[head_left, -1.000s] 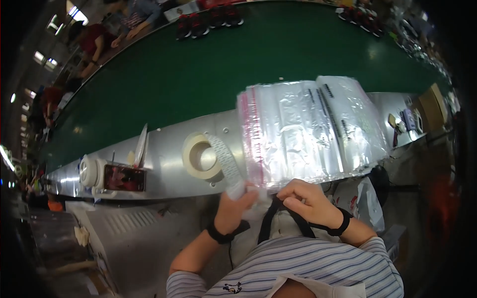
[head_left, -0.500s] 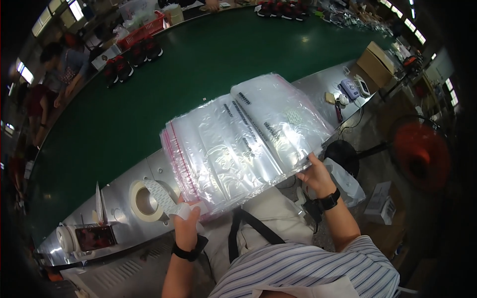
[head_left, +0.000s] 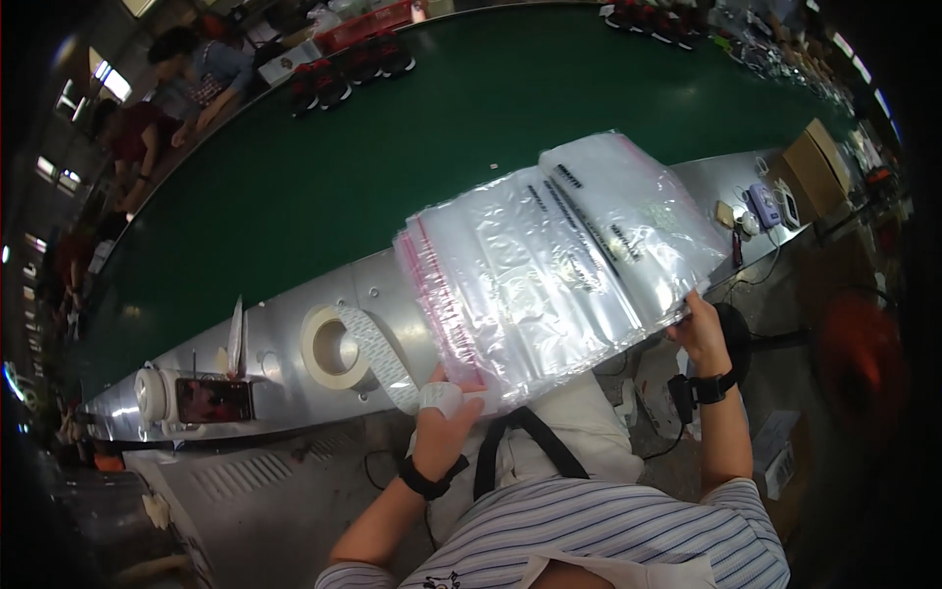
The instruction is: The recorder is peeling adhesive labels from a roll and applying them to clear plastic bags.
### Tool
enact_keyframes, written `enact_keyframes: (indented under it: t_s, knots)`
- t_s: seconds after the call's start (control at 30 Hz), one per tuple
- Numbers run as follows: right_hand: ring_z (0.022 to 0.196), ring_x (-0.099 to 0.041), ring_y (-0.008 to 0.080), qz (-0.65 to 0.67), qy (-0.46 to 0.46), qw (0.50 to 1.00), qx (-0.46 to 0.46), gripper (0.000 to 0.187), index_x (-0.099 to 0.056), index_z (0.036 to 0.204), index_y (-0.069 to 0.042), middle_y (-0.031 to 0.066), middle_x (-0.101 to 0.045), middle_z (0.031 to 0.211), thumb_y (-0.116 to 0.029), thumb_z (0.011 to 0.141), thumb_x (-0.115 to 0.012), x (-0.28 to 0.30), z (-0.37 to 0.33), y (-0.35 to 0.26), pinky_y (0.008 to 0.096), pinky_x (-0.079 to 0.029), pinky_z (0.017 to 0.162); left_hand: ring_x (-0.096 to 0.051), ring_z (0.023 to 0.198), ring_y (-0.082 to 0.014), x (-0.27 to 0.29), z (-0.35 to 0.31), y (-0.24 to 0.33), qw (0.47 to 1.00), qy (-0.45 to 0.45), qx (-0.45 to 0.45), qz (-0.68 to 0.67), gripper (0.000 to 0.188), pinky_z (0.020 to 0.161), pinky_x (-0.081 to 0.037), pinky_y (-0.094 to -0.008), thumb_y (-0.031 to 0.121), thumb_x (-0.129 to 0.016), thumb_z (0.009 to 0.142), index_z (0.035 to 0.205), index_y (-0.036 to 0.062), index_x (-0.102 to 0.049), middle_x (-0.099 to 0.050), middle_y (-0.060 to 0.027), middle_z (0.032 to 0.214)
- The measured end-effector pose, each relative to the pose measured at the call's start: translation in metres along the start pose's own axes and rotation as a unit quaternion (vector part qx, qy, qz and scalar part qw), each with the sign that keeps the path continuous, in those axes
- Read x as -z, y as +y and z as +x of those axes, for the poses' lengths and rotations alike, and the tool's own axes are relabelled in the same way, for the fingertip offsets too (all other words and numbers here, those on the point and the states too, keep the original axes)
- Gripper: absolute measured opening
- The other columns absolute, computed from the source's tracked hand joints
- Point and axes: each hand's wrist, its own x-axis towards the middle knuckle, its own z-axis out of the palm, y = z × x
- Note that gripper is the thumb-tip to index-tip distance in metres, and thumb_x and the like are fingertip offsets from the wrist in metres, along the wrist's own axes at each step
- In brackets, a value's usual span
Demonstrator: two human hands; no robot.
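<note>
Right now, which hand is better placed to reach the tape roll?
Probably the left hand: it is nearer the tape roll, whose strip leads toward it. The right hand is at the right side of the clear bags.

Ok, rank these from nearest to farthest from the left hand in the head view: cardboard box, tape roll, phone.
From the left hand:
1. Tape roll: just up and left, on the metal ledge.
2. Phone: farther left on the ledge.
3. Cardboard box: far off, upper right.
</note>
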Motion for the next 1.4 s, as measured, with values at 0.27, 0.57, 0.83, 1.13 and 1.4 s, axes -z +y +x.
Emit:
enact_keyframes:
  t_s: [0.27, 0.57, 0.83, 1.13, 1.4]
  knots:
    - [0.065, -0.04, 0.0043, -0.236, 0.009, 0.913, 0.334, 0.007, -0.049, 0.084, -0.004, -0.0027, -0.042, 0.071, -0.009, 0.087, -0.054, -0.106, -0.097, -0.017, 0.0192, -0.033, 0.054, -0.054, 0.094, -0.0125, 0.035, -0.004, 0.051, 0.989, -0.045, -0.04, -0.137, 0.02, 0.083, -0.042, -0.0254, 0.005, -0.051, 0.084, 0.102, -0.0006, -0.058, -0.058, -0.0078, 0.106]
    - [0.079, -0.05, 0.0288, -0.556, -0.133, 0.701, 0.426, 0.019, -0.052, 0.085, -0.002, 0.0112, -0.049, 0.082, -0.014, 0.075, -0.062, -0.236, -0.08, 0.03, 0.0368, -0.042, 0.065, -0.055, 0.089, -0.0144, -0.024, 0.093, 0.014, 0.88, -0.007, -0.01, -0.476, 0.021, 0.078, -0.045, -0.0292, 0.011, -0.053, 0.086, 0.105, 0.0024, -0.05, -0.056, -0.0058, 0.099]
    - [0.073, -0.05, 0.0276, -0.558, -0.07, 0.664, 0.493, 0.017, -0.047, 0.073, -0.002, 0.0095, -0.048, 0.075, -0.011, 0.079, -0.06, -0.235, -0.068, 0.048, 0.0384, -0.041, 0.059, -0.057, 0.094, -0.0199, -0.016, 0.09, 0.011, 0.914, -0.013, 0.042, -0.404, 0.028, 0.083, -0.045, -0.0289, 0.01, -0.049, 0.084, 0.109, -0.0012, -0.046, -0.058, -0.0143, 0.104]
    - [0.08, -0.046, 0.0295, -0.573, -0.045, 0.624, 0.53, 0.022, -0.05, 0.077, -0.004, 0.0105, -0.048, 0.086, -0.012, 0.068, -0.069, -0.234, -0.069, 0.044, 0.0393, -0.036, 0.068, -0.058, 0.087, -0.0179, -0.014, 0.083, 0.02, 0.924, -0.022, 0.051, -0.378, 0.029, 0.068, -0.047, -0.0236, 0.013, -0.049, 0.085, 0.108, -0.0023, -0.044, -0.06, -0.0145, 0.097]
    - [0.081, -0.047, 0.0302, -0.539, -0.063, 0.639, 0.545, 0.016, -0.049, 0.079, -0.002, 0.0104, -0.049, 0.086, -0.008, 0.073, -0.063, -0.236, -0.076, 0.043, 0.0387, -0.037, 0.071, -0.058, 0.098, -0.0234, -0.016, 0.089, 0.013, 0.912, -0.004, 0.028, -0.408, 0.027, 0.082, -0.046, -0.0318, 0.007, -0.048, 0.084, 0.107, -0.0063, -0.041, -0.054, -0.0178, 0.102]
